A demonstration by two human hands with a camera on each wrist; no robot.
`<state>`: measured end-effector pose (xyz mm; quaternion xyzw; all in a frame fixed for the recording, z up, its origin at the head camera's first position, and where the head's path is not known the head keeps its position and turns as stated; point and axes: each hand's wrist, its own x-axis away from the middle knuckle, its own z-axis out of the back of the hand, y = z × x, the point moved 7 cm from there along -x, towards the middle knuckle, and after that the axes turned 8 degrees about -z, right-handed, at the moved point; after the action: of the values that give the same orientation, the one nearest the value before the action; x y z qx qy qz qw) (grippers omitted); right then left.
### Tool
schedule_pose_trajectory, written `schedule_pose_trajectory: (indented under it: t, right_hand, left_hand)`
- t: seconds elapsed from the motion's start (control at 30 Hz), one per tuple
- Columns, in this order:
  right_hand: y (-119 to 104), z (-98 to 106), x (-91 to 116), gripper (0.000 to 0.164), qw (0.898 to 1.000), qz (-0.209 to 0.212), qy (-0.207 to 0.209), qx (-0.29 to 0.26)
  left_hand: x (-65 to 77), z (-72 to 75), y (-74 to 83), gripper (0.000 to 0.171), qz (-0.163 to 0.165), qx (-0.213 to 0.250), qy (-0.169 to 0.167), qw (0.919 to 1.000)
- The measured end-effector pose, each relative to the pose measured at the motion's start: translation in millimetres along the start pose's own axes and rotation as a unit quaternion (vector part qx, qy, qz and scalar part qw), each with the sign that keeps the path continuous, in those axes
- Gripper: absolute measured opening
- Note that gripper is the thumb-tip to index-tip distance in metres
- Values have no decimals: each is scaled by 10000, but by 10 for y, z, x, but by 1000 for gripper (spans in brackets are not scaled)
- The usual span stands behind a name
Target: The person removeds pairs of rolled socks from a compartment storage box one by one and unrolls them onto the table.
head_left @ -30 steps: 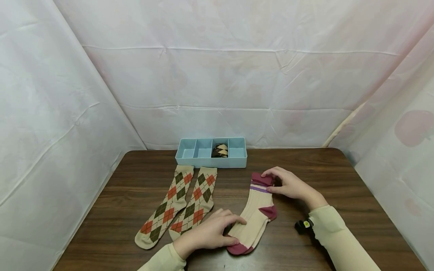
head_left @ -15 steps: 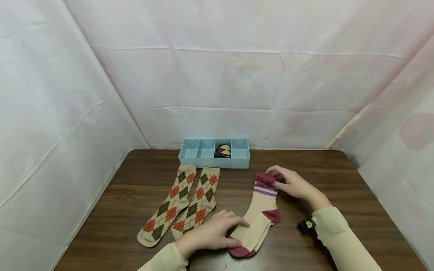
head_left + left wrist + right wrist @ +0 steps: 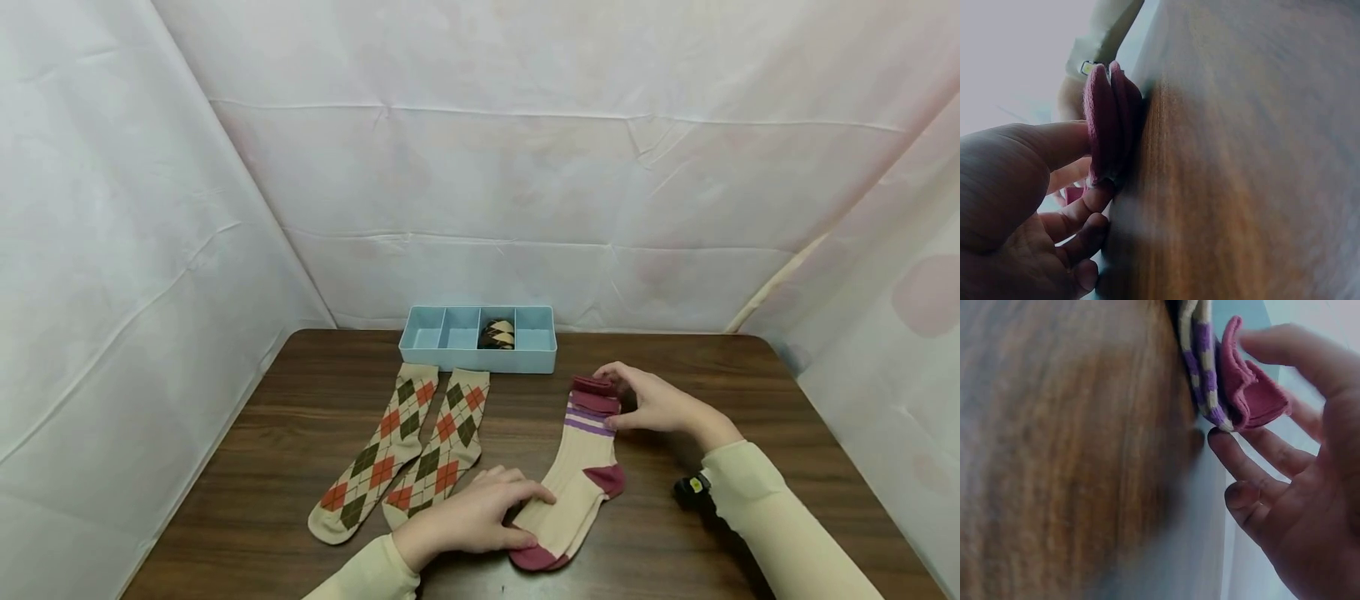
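Note:
A pair of cream socks (image 3: 567, 500) with maroon toes, heels and cuffs and purple stripes lies stacked on the table. My left hand (image 3: 480, 510) rests at the foot end, thumb on the maroon toe (image 3: 1102, 119) and index finger stretched over the upper sock. At the other end, my right hand (image 3: 660, 403) holds the maroon cuff (image 3: 1254, 400) between thumb and fingers. The cuff is folded and stands partly up off the striped part. To the left, two argyle socks, one outer (image 3: 375, 458) and one inner (image 3: 442, 442), lie flat side by side.
A light blue tray (image 3: 480, 361) with several compartments stands at the back of the brown wooden table (image 3: 300, 417). One compartment holds a rolled dark sock bundle (image 3: 498, 335) with beige diamonds. Pale cloth (image 3: 480, 183) hangs behind and at both sides.
The maroon cuff has changed shape under my right hand's fingers, now showing two folded bands. My left hand keeps its place on the toe end. The head view has shifted slightly.

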<state>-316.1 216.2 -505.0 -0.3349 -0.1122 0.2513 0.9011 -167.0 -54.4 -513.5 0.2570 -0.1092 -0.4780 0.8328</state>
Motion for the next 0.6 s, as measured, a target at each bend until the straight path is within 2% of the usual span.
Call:
schedule_pose_trajectory:
  t: [0.1,0.27,0.43,0.6]
  right_hand:
    - [27,-13,-17,64,9999,-151,58,13]
    - [18,36,-49,40,9985,-166,487,195]
    - [41,110,-102,25,9946,-309,894,417]
    - [124,115,-140,20,9929,-364,905,677]
  left_hand:
    - [-2,11,4,50,38,56,-34,10000]
    - [-6,31,2,51,101,153,-68,9998]
    - [-5,38,18,50,58,150,-81,9998]
    - [-5,17,33,48,52,36,-61,10000]
